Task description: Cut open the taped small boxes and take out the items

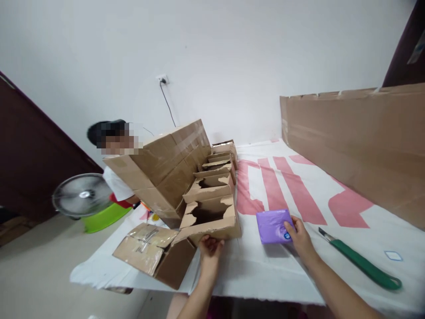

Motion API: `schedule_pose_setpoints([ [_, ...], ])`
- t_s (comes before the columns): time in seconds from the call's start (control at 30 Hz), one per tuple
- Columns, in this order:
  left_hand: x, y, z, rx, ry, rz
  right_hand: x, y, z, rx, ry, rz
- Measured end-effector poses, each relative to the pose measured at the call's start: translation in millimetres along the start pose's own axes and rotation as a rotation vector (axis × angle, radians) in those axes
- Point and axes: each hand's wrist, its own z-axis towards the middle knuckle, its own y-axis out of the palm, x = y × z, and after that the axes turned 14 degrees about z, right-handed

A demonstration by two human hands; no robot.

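My left hand (210, 249) grips the near bottom edge of a torn-open small cardboard box (212, 217), fingers curled round the edge. My right hand (299, 237) holds the right side of a purple plastic packet (272, 226) that lies on the white sheet with red markings (282, 186), thumb on top. The packet rests just right of the open box. The box is the nearest of a row of several small open boxes (217, 170) running away from me.
A green-handled knife (361, 263) lies at the right. A tall cardboard sheet (358, 141) stands along the right edge. Large taped cartons (162, 164) stack at left, a tipped box (154, 252) at the corner. Behind them are a person, a fan (81, 195) and a green basin (104, 217).
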Motion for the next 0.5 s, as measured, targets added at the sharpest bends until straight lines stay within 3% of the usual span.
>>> schedule_pose_setpoints([
  [0.2,3,21.7,34,0.042,-0.015,0.159,4,-1,-1,-0.01,-0.018,-0.021],
  [0.5,20,75.7,126,0.02,-0.049,0.38,4,-3,0,-0.047,-0.033,-0.09],
])
